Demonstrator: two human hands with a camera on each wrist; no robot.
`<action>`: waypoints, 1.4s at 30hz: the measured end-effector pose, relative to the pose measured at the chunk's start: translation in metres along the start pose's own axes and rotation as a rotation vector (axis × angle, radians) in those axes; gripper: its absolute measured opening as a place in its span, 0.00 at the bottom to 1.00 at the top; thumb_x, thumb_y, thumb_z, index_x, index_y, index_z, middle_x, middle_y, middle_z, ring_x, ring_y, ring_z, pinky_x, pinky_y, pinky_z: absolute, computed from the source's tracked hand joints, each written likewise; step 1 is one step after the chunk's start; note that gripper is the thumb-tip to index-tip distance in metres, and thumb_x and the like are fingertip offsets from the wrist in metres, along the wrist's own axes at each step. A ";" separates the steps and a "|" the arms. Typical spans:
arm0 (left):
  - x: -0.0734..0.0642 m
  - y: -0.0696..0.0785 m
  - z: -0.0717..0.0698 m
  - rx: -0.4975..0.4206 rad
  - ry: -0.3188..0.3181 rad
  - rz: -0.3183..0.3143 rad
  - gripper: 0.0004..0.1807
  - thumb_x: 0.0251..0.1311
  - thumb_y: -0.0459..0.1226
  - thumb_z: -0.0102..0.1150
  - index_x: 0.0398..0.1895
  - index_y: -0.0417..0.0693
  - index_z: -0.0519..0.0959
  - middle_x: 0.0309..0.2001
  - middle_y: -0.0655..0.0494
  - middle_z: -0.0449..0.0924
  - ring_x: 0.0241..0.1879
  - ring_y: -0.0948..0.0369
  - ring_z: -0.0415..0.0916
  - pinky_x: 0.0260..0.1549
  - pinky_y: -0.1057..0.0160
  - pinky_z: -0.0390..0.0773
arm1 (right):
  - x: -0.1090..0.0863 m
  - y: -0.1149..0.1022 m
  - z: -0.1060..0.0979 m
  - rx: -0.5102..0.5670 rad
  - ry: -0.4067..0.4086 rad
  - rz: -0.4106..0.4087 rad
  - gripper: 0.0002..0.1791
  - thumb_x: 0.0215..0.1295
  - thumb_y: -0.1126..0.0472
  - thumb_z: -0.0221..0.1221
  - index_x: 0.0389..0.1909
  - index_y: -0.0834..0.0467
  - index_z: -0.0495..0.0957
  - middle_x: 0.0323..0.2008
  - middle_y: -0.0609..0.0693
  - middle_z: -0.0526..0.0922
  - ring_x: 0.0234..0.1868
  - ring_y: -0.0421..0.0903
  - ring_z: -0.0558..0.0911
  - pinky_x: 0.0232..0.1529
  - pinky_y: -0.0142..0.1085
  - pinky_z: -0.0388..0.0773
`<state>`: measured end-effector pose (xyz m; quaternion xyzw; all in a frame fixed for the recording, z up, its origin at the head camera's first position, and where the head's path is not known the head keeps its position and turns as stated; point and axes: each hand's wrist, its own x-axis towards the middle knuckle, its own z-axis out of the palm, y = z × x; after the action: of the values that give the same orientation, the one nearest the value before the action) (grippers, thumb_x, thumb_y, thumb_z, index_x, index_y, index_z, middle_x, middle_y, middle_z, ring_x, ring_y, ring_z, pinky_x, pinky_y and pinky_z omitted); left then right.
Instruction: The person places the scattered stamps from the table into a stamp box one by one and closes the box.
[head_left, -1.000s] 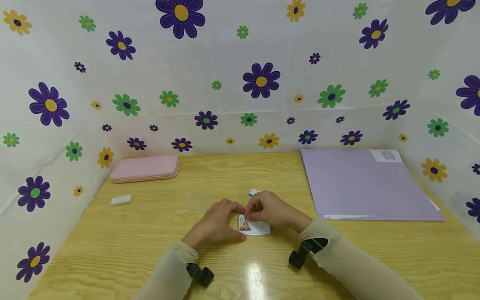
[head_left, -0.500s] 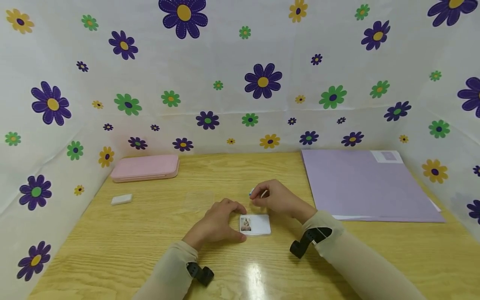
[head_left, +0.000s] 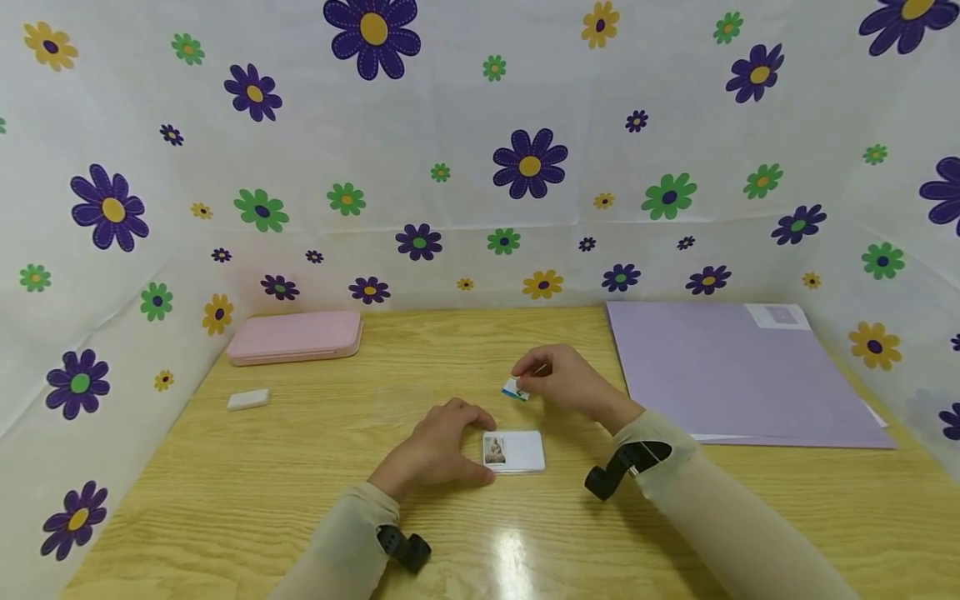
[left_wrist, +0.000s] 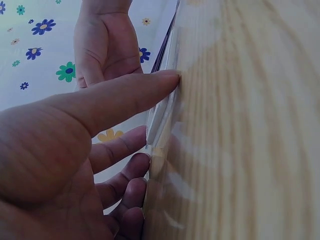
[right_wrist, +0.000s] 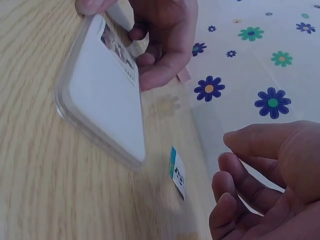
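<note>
A flat white card case with clear, rounded edges lies on the table. A small picture covers its left end. My left hand holds the case from the left, thumb at the near edge and fingers at the far edge. Behind the case lies a small white paper piece with a blue-green edge and dark print. My right hand hovers over that piece, its fingers loosely curled. In the right wrist view, the fingertips stay apart from the paper and hold nothing.
A white eraser-like block and a pink pencil case lie at the left. Purple folders with white sheets beneath cover the right side. A faint transparent sheet lies left of centre. A flowered cloth encloses the back and sides.
My right hand has left the picture on the case and moved away from me to the small paper piece. My left hand stays at the case.
</note>
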<state>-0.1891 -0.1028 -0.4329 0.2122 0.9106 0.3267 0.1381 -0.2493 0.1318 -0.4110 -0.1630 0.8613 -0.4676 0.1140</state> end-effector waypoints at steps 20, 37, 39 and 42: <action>-0.003 0.001 0.000 -0.016 -0.014 -0.027 0.30 0.42 0.47 0.80 0.52 0.58 0.78 0.56 0.56 0.71 0.57 0.50 0.65 0.57 0.45 0.65 | 0.013 0.020 0.001 -0.094 0.047 0.066 0.06 0.66 0.65 0.64 0.41 0.59 0.85 0.37 0.48 0.83 0.40 0.46 0.77 0.43 0.39 0.74; -0.002 -0.003 -0.001 0.017 -0.011 -0.001 0.31 0.43 0.48 0.80 0.52 0.57 0.78 0.55 0.56 0.71 0.57 0.50 0.65 0.57 0.45 0.65 | 0.017 0.018 0.012 -0.230 0.079 0.035 0.04 0.58 0.63 0.70 0.28 0.58 0.84 0.24 0.46 0.80 0.26 0.42 0.75 0.30 0.34 0.72; -0.001 -0.002 0.000 0.020 -0.008 0.005 0.30 0.43 0.48 0.80 0.52 0.58 0.78 0.55 0.56 0.71 0.56 0.50 0.65 0.56 0.46 0.65 | 0.017 0.018 0.011 -0.239 0.088 0.044 0.04 0.58 0.63 0.70 0.28 0.58 0.84 0.25 0.46 0.81 0.27 0.42 0.75 0.30 0.34 0.72; 0.000 -0.001 0.001 0.015 -0.006 0.014 0.30 0.43 0.48 0.80 0.52 0.58 0.78 0.54 0.56 0.71 0.56 0.50 0.65 0.56 0.46 0.65 | 0.016 0.017 0.008 -0.251 0.088 0.049 0.03 0.58 0.64 0.70 0.29 0.59 0.85 0.25 0.46 0.81 0.28 0.42 0.75 0.32 0.35 0.73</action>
<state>-0.1890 -0.1033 -0.4341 0.2205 0.9112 0.3201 0.1368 -0.2637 0.1280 -0.4304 -0.1340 0.9209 -0.3599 0.0661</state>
